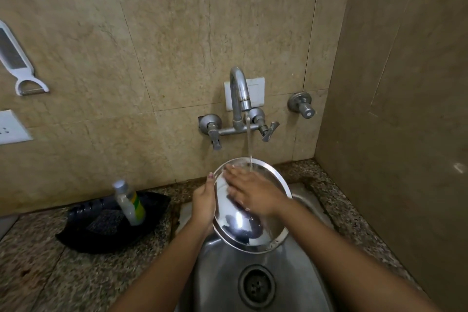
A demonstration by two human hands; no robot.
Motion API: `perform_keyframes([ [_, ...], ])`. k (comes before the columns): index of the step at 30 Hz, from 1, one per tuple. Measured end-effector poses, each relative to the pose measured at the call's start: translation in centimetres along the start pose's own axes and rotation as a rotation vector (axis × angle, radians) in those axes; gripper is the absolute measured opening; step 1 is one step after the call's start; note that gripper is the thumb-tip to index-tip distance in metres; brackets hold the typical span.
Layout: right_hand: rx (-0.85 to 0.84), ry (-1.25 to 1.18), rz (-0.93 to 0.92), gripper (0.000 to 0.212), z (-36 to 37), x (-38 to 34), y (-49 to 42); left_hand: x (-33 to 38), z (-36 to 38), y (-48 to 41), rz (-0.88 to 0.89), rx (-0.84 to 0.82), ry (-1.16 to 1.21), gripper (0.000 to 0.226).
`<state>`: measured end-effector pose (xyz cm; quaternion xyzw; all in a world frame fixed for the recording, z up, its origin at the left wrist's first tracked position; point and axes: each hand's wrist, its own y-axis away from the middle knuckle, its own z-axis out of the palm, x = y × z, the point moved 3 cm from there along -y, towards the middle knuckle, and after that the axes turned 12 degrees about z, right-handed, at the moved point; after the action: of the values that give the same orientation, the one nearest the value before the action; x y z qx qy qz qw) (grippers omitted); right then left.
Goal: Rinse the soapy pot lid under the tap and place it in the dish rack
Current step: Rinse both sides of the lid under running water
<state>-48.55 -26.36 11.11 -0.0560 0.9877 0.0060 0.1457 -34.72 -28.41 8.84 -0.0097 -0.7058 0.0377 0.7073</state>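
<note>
Head view: pot lid (253,225) over sink (222,273); black tray (76,233) holds bottle (130,204), probably scrubber (107,221).

The light is soft and rather dim, with a warm brownish cast over the wall tiles (177,45). A bright white glare patch sits on the far upper tiles, left of centre, so light comes from above. The steel lid (249,225) shows sharp white highlights and dark reflections, and the sink (220,273) gleams dully. Shadows are faint and diffuse. The right hand (253,191) is smeared by motion blur at its fingers. The bottle (129,201) at the left looks soft too. Wide-angle distortion bends the tile lines and the top wall edge, and stretches the near forearms.
</note>
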Motion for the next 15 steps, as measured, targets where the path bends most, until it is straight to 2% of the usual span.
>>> perform_keyframes([
  [3,0.079,0.172,-0.107,0.06,2.0,-2.1,1.5,-0.3,0.2,0.0,0.031,-0.019,0.005,0.039],
  [6,0.073,0.125,-0.069,0.061,1.5,-1.3,1.1,-0.5,-0.2,0.1,0.023,-0.045,0.015,0.04],
  [8,0.093,0.036,0.036,0.063,0.7,0.4,0.5,-0.7,-0.3,0.3,0.014,-0.069,0.017,0.041],
  [11,0.15,-0.191,0.273,0.062,0.7,3.6,1.2,-1.0,-1.1,0.2,-0.01,0.021,0.03,0.041],
  [15,0.103,-0.23,0.422,0.067,1.8,3.8,2.3,-1.1,-1.7,0.0,-0.009,0.067,0.029,0.042],
])
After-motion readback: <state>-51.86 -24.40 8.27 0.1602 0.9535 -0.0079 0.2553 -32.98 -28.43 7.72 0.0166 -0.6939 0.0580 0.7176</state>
